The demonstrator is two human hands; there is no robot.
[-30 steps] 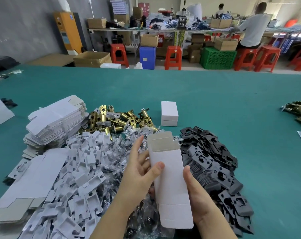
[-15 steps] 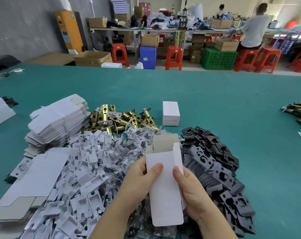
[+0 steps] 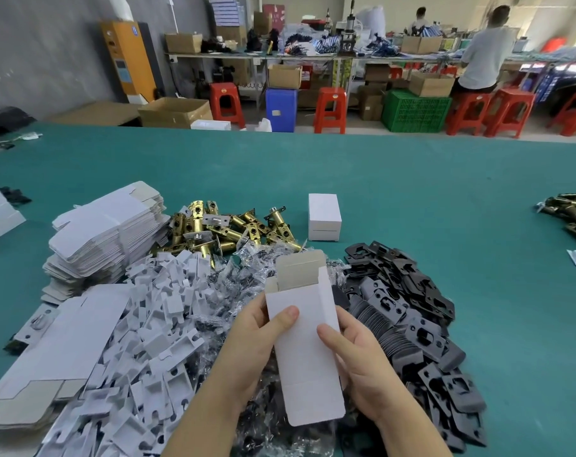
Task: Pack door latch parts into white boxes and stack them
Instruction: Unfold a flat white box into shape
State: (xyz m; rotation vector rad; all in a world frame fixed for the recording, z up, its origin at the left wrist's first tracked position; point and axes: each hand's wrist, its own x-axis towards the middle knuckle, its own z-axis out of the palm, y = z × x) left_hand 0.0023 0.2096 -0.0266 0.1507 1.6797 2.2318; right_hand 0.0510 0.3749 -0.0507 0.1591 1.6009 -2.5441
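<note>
Left hand (image 3: 260, 338) and right hand (image 3: 355, 354) both pinch the flat white box (image 3: 304, 341), thumbs on its face. Squeeze its side edges inward to pop it square, grey flaps (image 3: 299, 270) open toward twelve o'clock.

Single head-worn view, facing forward and down, close over green table (image 3: 411, 206)

Both forearms reach in from the near edge and meet at the middle. The left hand (image 3: 257, 338) grips a white box (image 3: 304, 341) from its left side, thumb laid across the front face, fingers behind. The right hand (image 3: 362, 364) grips its right edge, thumb on the front, fingers curled behind.
</note>
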